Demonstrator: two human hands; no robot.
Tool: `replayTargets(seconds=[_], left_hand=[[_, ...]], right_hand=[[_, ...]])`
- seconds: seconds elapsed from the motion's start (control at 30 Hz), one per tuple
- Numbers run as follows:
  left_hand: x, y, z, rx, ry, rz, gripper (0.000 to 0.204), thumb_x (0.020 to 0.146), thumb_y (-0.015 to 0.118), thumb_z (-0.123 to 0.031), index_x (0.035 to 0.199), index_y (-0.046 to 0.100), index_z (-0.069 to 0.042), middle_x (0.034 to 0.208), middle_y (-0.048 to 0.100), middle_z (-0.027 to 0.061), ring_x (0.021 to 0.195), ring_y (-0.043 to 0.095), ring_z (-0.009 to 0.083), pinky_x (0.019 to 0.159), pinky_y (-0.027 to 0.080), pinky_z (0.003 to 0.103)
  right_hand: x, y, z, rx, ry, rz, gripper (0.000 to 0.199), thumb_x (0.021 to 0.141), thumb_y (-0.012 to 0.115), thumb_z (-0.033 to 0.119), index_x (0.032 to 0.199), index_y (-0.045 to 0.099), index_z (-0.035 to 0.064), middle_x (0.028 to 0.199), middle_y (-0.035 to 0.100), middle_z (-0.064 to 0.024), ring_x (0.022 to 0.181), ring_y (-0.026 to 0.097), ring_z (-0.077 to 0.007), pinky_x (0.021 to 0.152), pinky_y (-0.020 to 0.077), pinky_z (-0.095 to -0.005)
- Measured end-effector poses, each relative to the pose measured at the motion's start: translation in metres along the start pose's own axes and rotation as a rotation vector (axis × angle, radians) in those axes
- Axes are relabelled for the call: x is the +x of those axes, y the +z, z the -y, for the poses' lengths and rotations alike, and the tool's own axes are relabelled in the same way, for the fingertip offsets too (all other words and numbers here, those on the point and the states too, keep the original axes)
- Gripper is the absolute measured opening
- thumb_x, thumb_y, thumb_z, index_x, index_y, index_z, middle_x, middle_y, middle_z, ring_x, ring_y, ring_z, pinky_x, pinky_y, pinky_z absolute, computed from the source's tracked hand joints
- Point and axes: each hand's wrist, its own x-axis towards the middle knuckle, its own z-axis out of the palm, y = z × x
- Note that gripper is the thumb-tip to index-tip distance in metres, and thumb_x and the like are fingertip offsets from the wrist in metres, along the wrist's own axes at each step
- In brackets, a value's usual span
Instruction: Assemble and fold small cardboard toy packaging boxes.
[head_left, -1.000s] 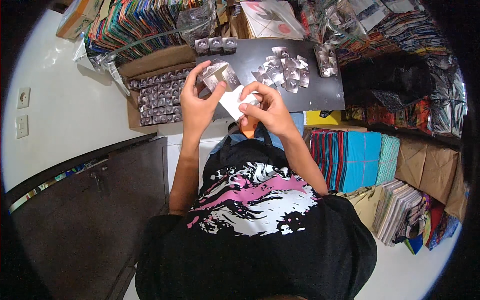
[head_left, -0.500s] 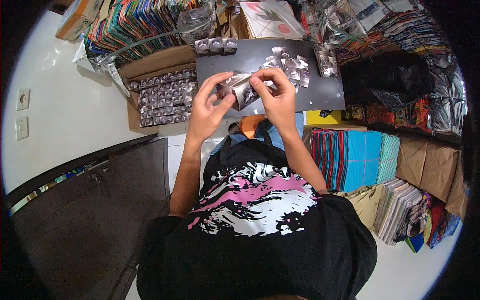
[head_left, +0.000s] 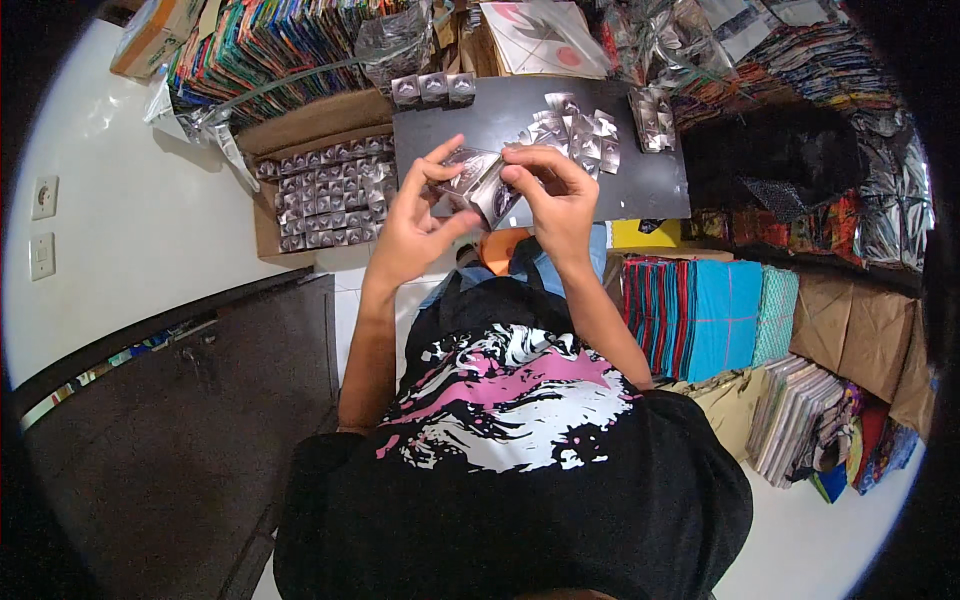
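Observation:
A small grey-and-white printed carton [head_left: 474, 178] is held up over the near edge of the dark table [head_left: 640, 185]. My right hand [head_left: 562, 205] pinches its right side, thumb and index finger together at the upper corner. At the carton's left side is my left hand [head_left: 400, 235], its fingers spread and its thumb off the carton, blurred by motion. Whether the left fingertips still touch the carton's far side is hard to make out. A loose pile of small matching grey pieces [head_left: 572, 135] lies on the table beyond my right hand.
Left of the table, an open cardboard box [head_left: 268, 222] holds rows of small grey cartons. Three like them [head_left: 432, 89] stand at the table's far left corner, and a wrapped stack [head_left: 652, 120] at its right. Folded blue packs [head_left: 722, 318] sit at lower right.
My left hand has loosened from the carton: its fingers have spread and its thumb has swung away. The carton has tilted slightly, while my right hand keeps its pinch.

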Motion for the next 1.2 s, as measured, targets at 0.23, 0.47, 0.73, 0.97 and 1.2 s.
replayTargets(seconds=[0.23,0.47,0.73,0.97,1.2], left_hand=[[0.006,-0.011,-0.016,0.468,0.059,-0.061,0.064,0.066,0.098,-0.009,0.123,0.068,-0.004,0.134,0.059,0.0099,0.115,0.064,0.0201,0.097,0.056,0.034],[0.003,-0.005,-0.022,0.732,0.173,-0.15,0.07,0.06,0.101,-0.02,0.121,0.071,-0.004,0.121,0.069,0.011,0.11,0.07,0.0246,0.093,0.057,0.037],[0.003,0.004,-0.037,0.803,0.196,-0.152,0.068,0.062,0.1,-0.026,0.119,0.071,-0.003,0.111,0.074,0.0118,0.1,0.074,0.0282,0.088,0.058,0.038],[0.004,0.001,-0.035,0.814,0.236,-0.035,0.072,0.068,0.098,-0.033,0.128,0.07,-0.006,0.112,0.068,0.012,0.101,0.07,0.0289,0.09,0.056,0.039],[0.002,0.008,-0.034,0.77,0.192,-0.063,0.072,0.068,0.096,-0.031,0.132,0.069,-0.009,0.108,0.064,0.0109,0.099,0.066,0.0286,0.089,0.054,0.039]], right_hand=[[-0.007,0.003,-0.002,-0.071,-0.006,0.088,0.026,0.087,0.082,0.003,0.113,0.08,0.0011,0.112,0.079,-0.0118,0.102,0.071,-0.018,0.092,0.0559,-0.0319],[-0.001,-0.008,0.01,-0.248,-0.222,0.314,0.057,0.077,0.092,0.019,0.127,0.074,-0.0026,0.129,0.074,-0.0174,0.124,0.067,-0.0284,0.111,0.0481,-0.0422],[0.002,-0.005,0.014,-0.293,-0.225,0.367,0.062,0.071,0.093,0.012,0.128,0.074,-0.0024,0.133,0.072,-0.018,0.13,0.065,-0.0306,0.114,0.0468,-0.0438],[-0.002,0.002,0.011,-0.199,-0.164,0.342,0.06,0.07,0.094,0.01,0.126,0.074,-0.0017,0.134,0.07,-0.0185,0.13,0.063,-0.0296,0.114,0.0468,-0.0425],[-0.002,-0.001,0.007,-0.119,-0.204,0.317,0.058,0.069,0.093,0.009,0.123,0.074,-0.0014,0.133,0.07,-0.0195,0.128,0.065,-0.0296,0.112,0.0487,-0.0417]])
